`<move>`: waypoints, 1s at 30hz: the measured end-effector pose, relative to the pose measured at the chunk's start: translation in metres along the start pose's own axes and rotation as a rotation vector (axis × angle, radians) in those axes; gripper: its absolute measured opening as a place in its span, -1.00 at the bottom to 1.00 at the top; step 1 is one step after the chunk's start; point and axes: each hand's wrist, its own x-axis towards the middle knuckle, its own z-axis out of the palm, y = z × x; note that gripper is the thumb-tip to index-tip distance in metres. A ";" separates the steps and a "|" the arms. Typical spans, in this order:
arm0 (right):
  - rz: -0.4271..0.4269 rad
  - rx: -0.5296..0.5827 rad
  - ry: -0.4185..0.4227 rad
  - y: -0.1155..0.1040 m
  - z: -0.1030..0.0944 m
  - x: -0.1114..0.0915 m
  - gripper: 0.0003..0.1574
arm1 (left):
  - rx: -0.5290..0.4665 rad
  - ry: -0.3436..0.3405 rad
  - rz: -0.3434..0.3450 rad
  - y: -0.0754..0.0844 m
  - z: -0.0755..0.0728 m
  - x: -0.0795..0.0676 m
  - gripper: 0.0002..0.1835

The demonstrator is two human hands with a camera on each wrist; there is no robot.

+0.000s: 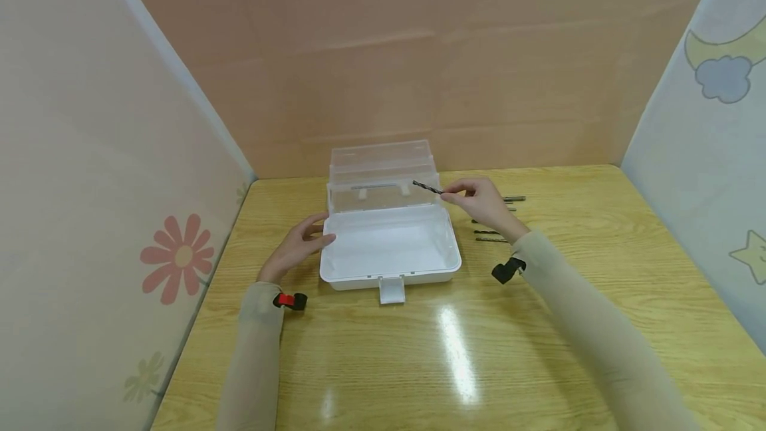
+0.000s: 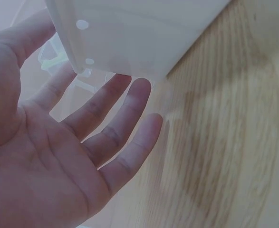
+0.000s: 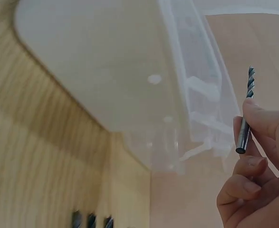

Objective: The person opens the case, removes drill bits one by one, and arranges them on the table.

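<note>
A white plastic box [image 1: 359,281] stands on the table with its clear lid [image 1: 382,159] raised at the back. In the head view its inside shows bare white. My right hand [image 1: 481,203] pinches a dark twist drill bit [image 1: 427,187] above the box's right rear corner. The right wrist view shows the bit's smooth shank [image 3: 243,135] between thumb and fingers, fluted end upward. At the box's left side is my left hand [image 1: 298,245], thumb at the rim. Its other fingers [image 2: 113,135] stretch loosely along the outer wall near the rear corner.
Several drill bits [image 1: 491,240] lie on the wooden table right of the box, partly hidden by my right hand. A latch flap [image 1: 391,290] sticks out at the box's front. Behind the table rises a tan backdrop [image 1: 383,58], with pale walls either side.
</note>
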 end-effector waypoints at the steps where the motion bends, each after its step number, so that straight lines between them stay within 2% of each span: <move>1: 0.002 0.001 -0.004 0.004 -0.002 -0.003 -0.59 | 0.001 0.000 0.000 0.000 0.000 0.000 -0.20; 12: 0.027 -0.045 -0.047 0.045 -0.026 -0.033 -0.59 | 0.028 0.018 -0.008 -0.001 -0.001 -0.001 -0.21; 30: 0.094 -0.136 -0.073 0.080 -0.032 -0.070 -0.70 | 0.055 0.021 -0.020 -0.001 -0.002 0.001 -0.20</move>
